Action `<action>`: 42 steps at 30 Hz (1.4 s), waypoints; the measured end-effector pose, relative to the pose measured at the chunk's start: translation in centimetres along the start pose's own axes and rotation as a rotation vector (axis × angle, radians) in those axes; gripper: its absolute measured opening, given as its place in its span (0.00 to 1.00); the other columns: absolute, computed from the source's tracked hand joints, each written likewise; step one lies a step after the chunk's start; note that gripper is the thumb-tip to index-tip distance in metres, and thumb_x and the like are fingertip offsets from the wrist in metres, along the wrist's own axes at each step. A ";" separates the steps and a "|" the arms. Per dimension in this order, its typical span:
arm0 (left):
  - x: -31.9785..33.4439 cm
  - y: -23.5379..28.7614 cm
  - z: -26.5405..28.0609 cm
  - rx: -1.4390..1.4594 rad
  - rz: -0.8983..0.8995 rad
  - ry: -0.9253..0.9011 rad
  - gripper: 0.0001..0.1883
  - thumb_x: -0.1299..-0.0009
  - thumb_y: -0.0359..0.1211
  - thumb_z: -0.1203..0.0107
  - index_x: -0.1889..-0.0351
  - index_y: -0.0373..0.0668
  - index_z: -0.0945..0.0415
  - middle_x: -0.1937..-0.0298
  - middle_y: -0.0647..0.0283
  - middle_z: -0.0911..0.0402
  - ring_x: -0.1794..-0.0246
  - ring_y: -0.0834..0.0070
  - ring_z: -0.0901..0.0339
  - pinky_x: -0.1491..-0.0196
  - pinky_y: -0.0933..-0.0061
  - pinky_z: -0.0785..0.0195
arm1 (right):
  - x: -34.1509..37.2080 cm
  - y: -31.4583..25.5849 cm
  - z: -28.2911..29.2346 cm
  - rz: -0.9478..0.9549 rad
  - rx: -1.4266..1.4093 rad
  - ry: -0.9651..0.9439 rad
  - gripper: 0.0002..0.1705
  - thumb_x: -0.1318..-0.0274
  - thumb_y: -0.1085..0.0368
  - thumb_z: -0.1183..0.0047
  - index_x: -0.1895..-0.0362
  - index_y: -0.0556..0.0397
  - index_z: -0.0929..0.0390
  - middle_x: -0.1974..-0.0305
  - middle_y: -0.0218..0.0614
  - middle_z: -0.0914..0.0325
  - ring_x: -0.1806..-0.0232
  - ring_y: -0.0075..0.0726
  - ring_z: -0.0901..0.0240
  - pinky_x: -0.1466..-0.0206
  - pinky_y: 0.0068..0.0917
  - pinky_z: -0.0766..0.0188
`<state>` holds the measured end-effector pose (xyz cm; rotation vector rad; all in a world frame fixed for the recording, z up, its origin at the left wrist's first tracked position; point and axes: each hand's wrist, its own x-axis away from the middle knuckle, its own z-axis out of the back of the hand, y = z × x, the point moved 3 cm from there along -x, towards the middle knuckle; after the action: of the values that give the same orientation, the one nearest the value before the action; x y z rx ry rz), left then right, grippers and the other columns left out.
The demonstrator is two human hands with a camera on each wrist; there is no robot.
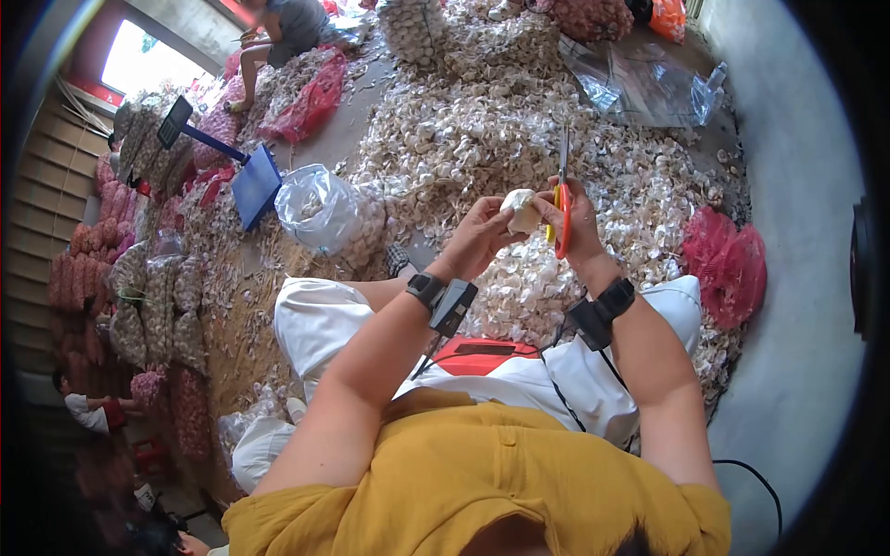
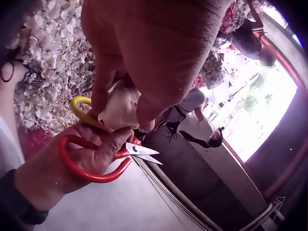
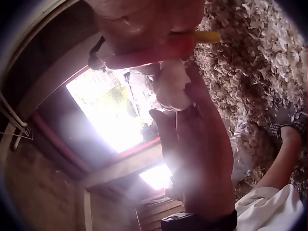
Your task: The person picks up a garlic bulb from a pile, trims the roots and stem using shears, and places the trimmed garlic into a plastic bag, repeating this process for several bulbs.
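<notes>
A pale garlic bulb [image 1: 522,211] is held between both hands above the heap, its skin whitish and partly loose. My left hand [image 1: 477,239] pinches it from the left with thumb and fingers, as the left wrist view also shows around the bulb [image 2: 121,107]. In my right hand [image 1: 582,225] are scissors [image 1: 564,222] with one red and one yellow handle, the blades pointing away from the body. That hand's thumb and fingertips also meet the bulb's right side. The blades [image 2: 143,152] stand slightly apart, to one side of the bulb.
A broad heap of garlic skins and bulbs [image 1: 454,130] covers the floor ahead. To the left stand a clear plastic bag of garlic [image 1: 320,208] and a blue scale [image 1: 256,187]. A pink net bag [image 1: 725,269] lies by the right wall. Another person [image 1: 287,32] sits at the back left.
</notes>
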<state>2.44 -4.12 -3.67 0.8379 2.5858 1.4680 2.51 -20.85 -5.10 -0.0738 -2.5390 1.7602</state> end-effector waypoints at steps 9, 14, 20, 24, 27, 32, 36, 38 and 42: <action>-0.4 -1.4 -0.8 -0.107 -0.124 0.128 0.25 0.32 0.30 0.47 0.39 0.37 0.44 0.46 0.59 0.30 0.49 0.72 0.27 0.49 0.67 0.28 | 1.6 -2.3 -1.2 0.366 0.669 0.146 0.25 0.55 0.68 0.40 0.51 0.51 0.33 0.68 0.43 0.24 0.67 0.39 0.25 0.62 0.30 0.29; -0.3 -1.3 -1.2 -0.145 -0.116 0.113 0.31 0.36 0.25 0.43 0.35 0.42 0.44 0.43 0.60 0.33 0.49 0.72 0.28 0.52 0.70 0.26 | 1.9 -2.6 -1.5 0.304 0.657 0.171 0.21 0.53 0.69 0.42 0.53 0.51 0.31 0.70 0.41 0.24 0.68 0.36 0.26 0.62 0.30 0.29; -0.5 -2.0 -1.2 -0.184 -0.179 0.121 0.29 0.37 0.24 0.43 0.38 0.45 0.41 0.46 0.61 0.32 0.49 0.73 0.28 0.51 0.72 0.28 | 1.1 0.3 -0.1 0.125 0.488 0.148 0.22 0.56 0.70 0.41 0.53 0.53 0.30 0.65 0.41 0.22 0.64 0.36 0.24 0.59 0.29 0.28; -0.8 -2.1 -1.3 -0.242 -0.158 0.108 0.27 0.37 0.26 0.42 0.42 0.45 0.41 0.47 0.61 0.31 0.52 0.73 0.26 0.54 0.73 0.27 | 1.8 -1.3 -1.1 0.152 0.570 0.178 0.25 0.60 0.69 0.38 0.53 0.54 0.30 0.64 0.42 0.22 0.64 0.36 0.23 0.59 0.29 0.28; -1.0 -2.1 -1.1 -0.232 -0.152 0.074 0.26 0.36 0.28 0.42 0.43 0.44 0.42 0.53 0.62 0.26 0.57 0.76 0.26 0.62 0.78 0.29 | 1.7 -1.4 -1.1 0.136 0.520 0.159 0.25 0.60 0.68 0.38 0.54 0.54 0.30 0.65 0.41 0.22 0.65 0.37 0.24 0.61 0.30 0.28; -0.7 -1.9 -0.9 -0.120 -0.020 0.062 0.22 0.30 0.36 0.50 0.41 0.41 0.39 0.49 0.63 0.27 0.52 0.76 0.27 0.57 0.76 0.31 | 0.2 0.0 0.8 0.203 0.512 0.199 0.22 0.57 0.69 0.43 0.54 0.52 0.32 0.66 0.41 0.23 0.66 0.39 0.24 0.61 0.29 0.29; 0.1 -0.6 -0.2 -0.031 -0.040 0.023 0.23 0.30 0.37 0.50 0.39 0.41 0.39 0.47 0.63 0.27 0.51 0.76 0.27 0.58 0.78 0.31 | -1.3 1.0 4.0 0.107 0.473 0.288 0.21 0.55 0.70 0.43 0.54 0.51 0.31 0.70 0.33 0.26 0.70 0.26 0.28 0.67 0.24 0.29; 0.1 -0.3 0.3 -0.032 -0.060 0.025 0.24 0.30 0.38 0.49 0.38 0.41 0.39 0.47 0.63 0.28 0.51 0.77 0.27 0.59 0.79 0.31 | -0.6 0.3 3.0 0.096 0.333 0.212 0.23 0.55 0.72 0.42 0.52 0.50 0.32 0.68 0.32 0.25 0.70 0.23 0.28 0.66 0.22 0.28; -0.2 -0.8 0.3 -0.052 -0.045 0.047 0.25 0.31 0.38 0.47 0.38 0.41 0.39 0.48 0.64 0.27 0.53 0.80 0.27 0.61 0.81 0.31 | 0.8 -1.1 -0.4 0.207 0.300 0.039 0.24 0.53 0.73 0.41 0.51 0.49 0.33 0.67 0.32 0.24 0.68 0.23 0.26 0.64 0.22 0.28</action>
<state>2.30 -4.33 -4.51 0.7432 2.5696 1.5531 1.76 -20.80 -3.97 -0.3648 -2.2813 2.1698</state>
